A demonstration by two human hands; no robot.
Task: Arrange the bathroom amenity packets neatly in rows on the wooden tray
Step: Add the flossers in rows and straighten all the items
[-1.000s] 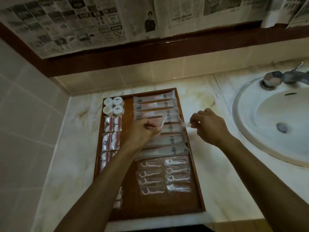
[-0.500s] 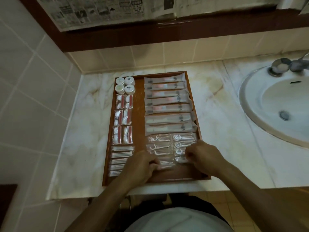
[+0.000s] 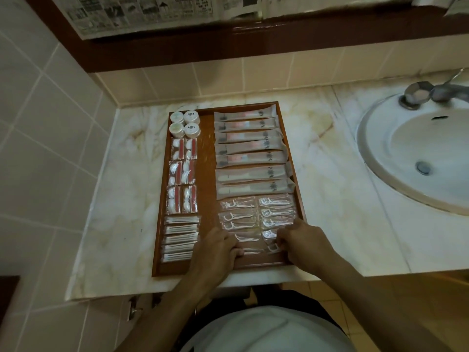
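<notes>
A wooden tray lies on the marble counter, filled with packets in rows. Long toothbrush packets stack down its right column, with clear floss-pick packets below them in two columns. On the left sit small white round jars, red-and-white packets and cotton-swab packets. My left hand and my right hand are at the tray's near end, fingers curled on the lowest floss-pick packets. Each hand pinches a packet end.
A white sink with a chrome tap is set into the counter at the right. Tiled wall stands at the left and back. Newspaper covers the mirror above a dark wooden frame.
Both hands came from the toothbrush packets down to the floss-pick packets at the tray's near end. The view pulled back and tilted down.
</notes>
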